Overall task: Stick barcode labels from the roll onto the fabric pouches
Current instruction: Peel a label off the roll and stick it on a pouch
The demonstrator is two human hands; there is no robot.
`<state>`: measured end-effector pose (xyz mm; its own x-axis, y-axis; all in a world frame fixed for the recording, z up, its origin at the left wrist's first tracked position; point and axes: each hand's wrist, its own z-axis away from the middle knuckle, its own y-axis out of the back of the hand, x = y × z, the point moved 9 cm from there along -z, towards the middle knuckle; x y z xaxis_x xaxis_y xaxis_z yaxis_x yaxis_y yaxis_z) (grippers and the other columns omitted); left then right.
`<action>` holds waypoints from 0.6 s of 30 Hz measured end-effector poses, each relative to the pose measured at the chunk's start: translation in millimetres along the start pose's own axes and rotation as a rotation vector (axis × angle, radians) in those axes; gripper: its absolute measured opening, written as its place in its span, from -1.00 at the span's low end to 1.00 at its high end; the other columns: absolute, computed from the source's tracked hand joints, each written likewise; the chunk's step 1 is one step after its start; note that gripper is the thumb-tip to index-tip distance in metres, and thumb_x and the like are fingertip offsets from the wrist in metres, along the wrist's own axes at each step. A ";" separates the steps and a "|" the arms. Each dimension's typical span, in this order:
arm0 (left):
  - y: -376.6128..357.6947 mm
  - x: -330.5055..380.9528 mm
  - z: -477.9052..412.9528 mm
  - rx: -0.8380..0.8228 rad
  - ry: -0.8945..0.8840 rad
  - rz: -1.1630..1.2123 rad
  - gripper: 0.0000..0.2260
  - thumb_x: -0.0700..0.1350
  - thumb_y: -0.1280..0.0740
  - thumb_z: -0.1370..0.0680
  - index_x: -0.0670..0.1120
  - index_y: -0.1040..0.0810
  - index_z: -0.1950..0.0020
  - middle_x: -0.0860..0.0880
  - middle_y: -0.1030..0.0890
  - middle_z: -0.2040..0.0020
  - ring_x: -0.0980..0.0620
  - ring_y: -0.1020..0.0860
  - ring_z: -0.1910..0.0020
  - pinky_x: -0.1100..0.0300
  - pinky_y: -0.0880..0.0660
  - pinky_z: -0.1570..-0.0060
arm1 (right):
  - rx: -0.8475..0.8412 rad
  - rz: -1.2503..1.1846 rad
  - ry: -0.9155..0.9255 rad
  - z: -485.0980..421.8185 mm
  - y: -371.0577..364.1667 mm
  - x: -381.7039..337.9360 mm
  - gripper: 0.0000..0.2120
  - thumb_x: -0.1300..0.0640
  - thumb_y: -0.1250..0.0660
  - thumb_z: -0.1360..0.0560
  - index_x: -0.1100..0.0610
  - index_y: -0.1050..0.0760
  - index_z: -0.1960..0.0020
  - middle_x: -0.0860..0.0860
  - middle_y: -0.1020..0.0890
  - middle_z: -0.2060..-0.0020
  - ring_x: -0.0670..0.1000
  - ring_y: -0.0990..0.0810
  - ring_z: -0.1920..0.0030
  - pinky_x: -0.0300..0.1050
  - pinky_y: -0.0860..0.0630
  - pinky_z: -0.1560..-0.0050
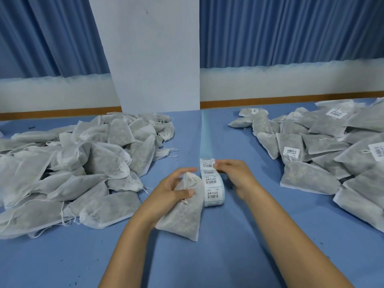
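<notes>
A grey fabric drawstring pouch is grasped in the left grip over the blue tabletop. Just beside it, on the white barcode label roll, the topmost label is pinched by the right grip.

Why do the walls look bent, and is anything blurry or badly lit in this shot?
Head view: the wide lens tilts the pillar and bends the table at its far edge. The light is soft, even and bluish, and shadows are faint. The fingertips of the right hand at the label roll look slightly smeared. The pouch in the left hand is sharp.
</notes>
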<state>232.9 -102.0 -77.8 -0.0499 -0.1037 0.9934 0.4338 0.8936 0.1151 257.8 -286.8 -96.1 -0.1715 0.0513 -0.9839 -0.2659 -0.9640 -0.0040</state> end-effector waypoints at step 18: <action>-17.3 45.3 -41.5 0.446 -0.618 -0.710 -0.85 -0.19 -0.37 -0.55 -0.17 -0.62 -0.11 0.10 -0.33 -0.20 0.17 -0.37 -0.20 0.48 -0.24 -0.21 | 0.019 0.213 0.509 19.7 -8.2 -41.7 -0.83 0.38 -0.36 -0.45 0.14 -0.64 0.15 -0.02 -0.67 0.23 -0.30 -0.53 0.29 -0.55 -0.34 0.17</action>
<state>260.5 -140.3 -34.8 -0.6702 -0.5392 0.5100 -0.2406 0.8080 0.5379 248.4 -275.9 -51.4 0.2561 -0.2813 -0.9248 -0.2934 -0.9342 0.2029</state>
